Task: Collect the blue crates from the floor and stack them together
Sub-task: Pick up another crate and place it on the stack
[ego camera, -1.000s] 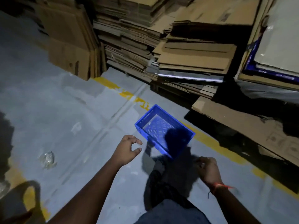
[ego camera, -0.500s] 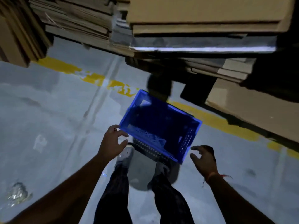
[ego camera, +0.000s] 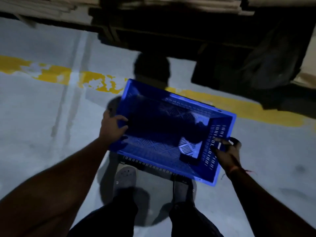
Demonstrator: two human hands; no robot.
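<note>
A single blue crate (ego camera: 164,134) with slotted walls and an empty, shadowed inside sits right in front of my feet, turned at an angle over the grey floor. My left hand (ego camera: 112,126) is closed over its left rim, fingers curled inside the wall. My right hand (ego camera: 224,148) grips the right end wall, fingers through the handle slot. I cannot tell whether the crate rests on the floor or is lifted. No other blue crate is in view.
A worn yellow floor line (ego camera: 239,106) runs left to right behind the crate. Stacked flattened cardboard (ego camera: 171,4) on dark pallets fills the top edge. My shoe (ego camera: 125,177) and dark trouser legs stand just below the crate.
I have stepped closer and bent over the crate. Both hands, which hovered open on either side of it, now grip its left rim and right end wall.
</note>
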